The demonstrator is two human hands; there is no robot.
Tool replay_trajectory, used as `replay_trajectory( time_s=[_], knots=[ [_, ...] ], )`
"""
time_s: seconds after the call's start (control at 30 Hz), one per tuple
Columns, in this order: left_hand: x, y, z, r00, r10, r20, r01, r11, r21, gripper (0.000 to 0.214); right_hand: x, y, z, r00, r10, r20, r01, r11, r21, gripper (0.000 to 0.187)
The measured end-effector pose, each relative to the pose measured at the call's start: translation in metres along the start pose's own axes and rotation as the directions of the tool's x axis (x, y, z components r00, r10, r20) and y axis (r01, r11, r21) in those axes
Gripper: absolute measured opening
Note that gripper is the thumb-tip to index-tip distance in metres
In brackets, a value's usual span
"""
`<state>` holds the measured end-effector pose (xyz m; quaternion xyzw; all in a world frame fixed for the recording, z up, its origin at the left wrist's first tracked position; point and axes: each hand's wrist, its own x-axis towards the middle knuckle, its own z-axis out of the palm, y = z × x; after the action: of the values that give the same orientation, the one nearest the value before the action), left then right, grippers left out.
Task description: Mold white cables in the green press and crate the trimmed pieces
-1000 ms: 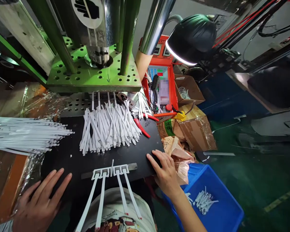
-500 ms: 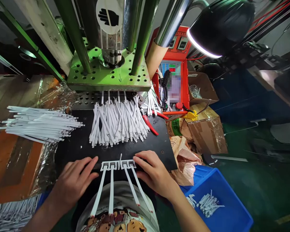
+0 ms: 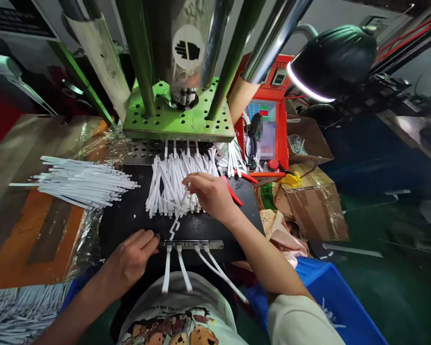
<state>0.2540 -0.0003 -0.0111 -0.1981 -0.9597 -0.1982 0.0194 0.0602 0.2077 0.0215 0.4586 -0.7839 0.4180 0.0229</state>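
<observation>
In front of my body lies a narrow metal bar (image 3: 213, 244) with slots. Several flat white cables (image 3: 166, 273) run from it toward my shirt. My left hand (image 3: 134, 254) is closed with curled fingers at the bar's left end. My right hand (image 3: 213, 196) is raised over the cable pile, its fingers closed on a thin, crooked white plastic sprue (image 3: 174, 225) that dangles above the bar. Behind that hand, a pile of white cables (image 3: 161, 184) lies on the black work surface (image 3: 129, 218). Some of the pile is hidden by the hand.
A green press plate (image 3: 179, 127) on posts stands behind the pile. Red-handled pliers (image 3: 235, 194) lie at right, before a red control box (image 3: 282, 129). More white cables (image 3: 86, 182) lie left on a carton. A blue bin (image 3: 345, 297) stands lower right, under a lamp (image 3: 337, 62).
My right hand has moved from the bar's right end up over the pile, carrying white plastic off the bar. My left hand has closed at the bar's left end. The view has shifted.
</observation>
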Motion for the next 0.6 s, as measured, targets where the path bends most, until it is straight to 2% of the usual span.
replay_trajectory(
  time_s=[0.07,0.13,0.2,0.27,0.33,0.4,0.47,0.53,0.6],
  knots=[
    [-0.002,-0.001,-0.003,0.998,0.011,-0.056,-0.012,1.000,-0.019,0.026,0.001,-0.003,0.000,0.996,-0.006,-0.094,0.003,0.999,-0.035,0.023],
    [-0.001,-0.006,-0.010,0.998,0.010,-0.061,-0.015,0.997,-0.080,0.025,-0.007,-0.005,-0.004,0.989,0.012,-0.144,-0.022,0.997,-0.070,0.020],
    [0.009,-0.013,-0.022,0.993,0.011,-0.117,-0.027,0.991,-0.133,0.026,-0.019,-0.007,-0.008,0.982,0.041,-0.182,-0.061,0.993,-0.103,0.021],
    [0.027,-0.018,-0.037,0.969,0.032,-0.244,-0.054,0.995,-0.082,0.028,-0.030,-0.012,-0.010,0.978,0.055,-0.201,-0.080,0.989,-0.123,0.021],
    [0.050,-0.020,-0.051,0.935,0.109,-0.339,-0.101,0.994,0.041,0.034,-0.037,-0.017,-0.010,0.975,0.061,-0.213,-0.090,0.987,-0.133,0.021],
    [0.072,-0.018,-0.060,0.924,0.208,-0.319,-0.176,0.976,0.127,0.034,-0.040,-0.023,-0.011,0.971,0.063,-0.229,-0.098,0.985,-0.144,0.020],
    [0.089,-0.014,-0.062,0.922,0.288,-0.258,-0.262,0.956,0.131,0.026,-0.043,-0.027,-0.013,0.968,0.064,-0.244,-0.105,0.981,-0.160,0.020],
    [0.099,-0.009,-0.058,0.909,0.353,-0.220,-0.333,0.935,0.123,0.018,-0.046,-0.030,-0.014,0.964,0.058,-0.261,-0.108,0.977,-0.181,0.020],
    [0.103,-0.006,-0.053,0.894,0.385,-0.230,-0.359,0.922,0.145,0.015,-0.052,-0.032,-0.014,0.962,0.054,-0.269,-0.111,0.973,-0.201,0.020]
  ],
)
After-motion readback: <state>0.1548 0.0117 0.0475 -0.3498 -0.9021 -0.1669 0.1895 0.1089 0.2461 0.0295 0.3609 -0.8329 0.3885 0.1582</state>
